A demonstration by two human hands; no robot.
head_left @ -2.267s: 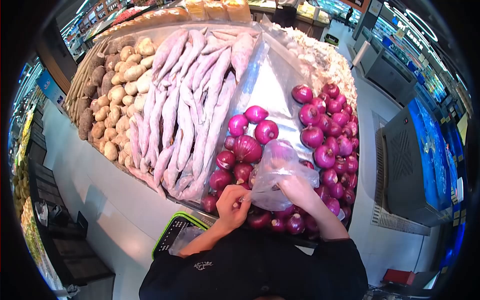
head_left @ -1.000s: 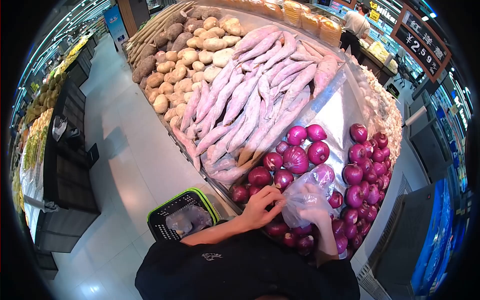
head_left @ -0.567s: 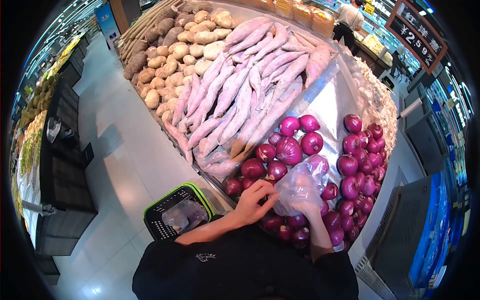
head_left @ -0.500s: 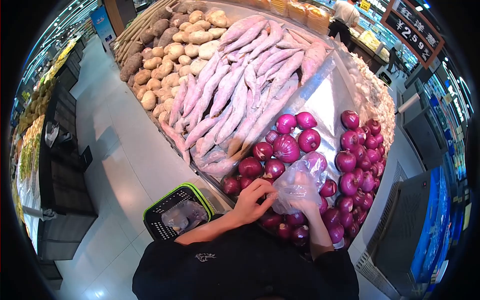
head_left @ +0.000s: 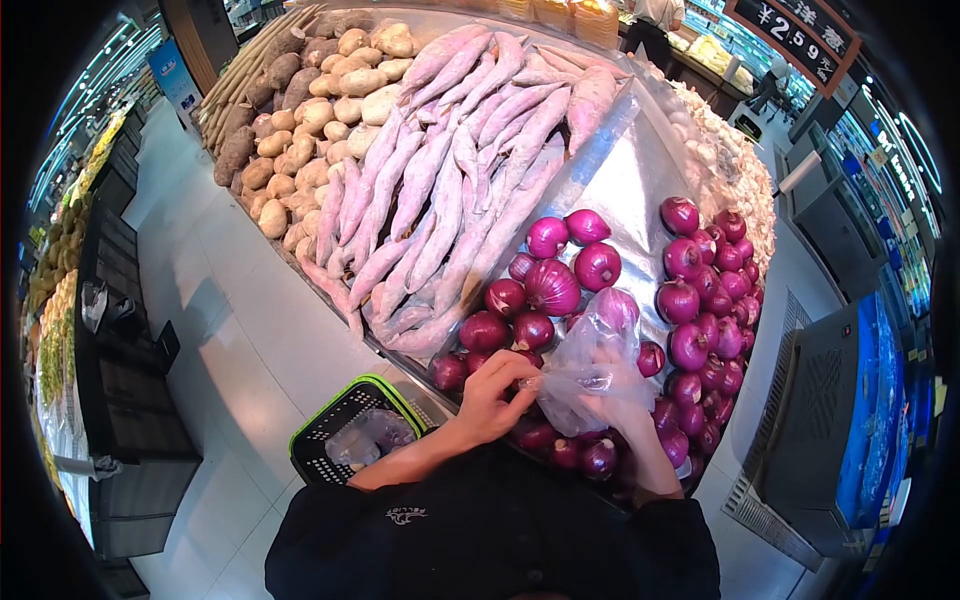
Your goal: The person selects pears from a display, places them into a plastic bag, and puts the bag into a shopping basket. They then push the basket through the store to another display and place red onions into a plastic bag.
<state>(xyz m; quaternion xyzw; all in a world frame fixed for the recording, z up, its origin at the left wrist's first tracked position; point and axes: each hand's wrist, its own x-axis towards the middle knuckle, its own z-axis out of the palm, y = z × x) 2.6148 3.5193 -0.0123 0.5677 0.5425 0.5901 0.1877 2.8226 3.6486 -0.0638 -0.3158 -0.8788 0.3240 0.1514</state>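
A clear plastic bag (head_left: 580, 375) spreads between my two hands, over the red onions (head_left: 552, 288). My left hand (head_left: 495, 397) has its fingers curled together at the bag's left edge, pinching it. My right hand (head_left: 618, 390) is partly inside or behind the crinkled plastic, so its fingers show only dimly through the film. An onion (head_left: 614, 308) is seen through the upper part of the bag; whether it lies inside or behind cannot be told. More red onions (head_left: 690, 345) are piled to the right of the bag.
Sweet potatoes (head_left: 430, 180) and potatoes (head_left: 315, 115) fill the stand beyond the onions. Garlic (head_left: 715, 150) lies at the back right. A black basket with a green rim (head_left: 330, 408) holds bagged items at the lower left. A person (head_left: 657, 20) stands far back.
The view has shifted, so the stand appears further left and slightly higher. Both hands remain at the bag, whose film now spreads a little lower between them.
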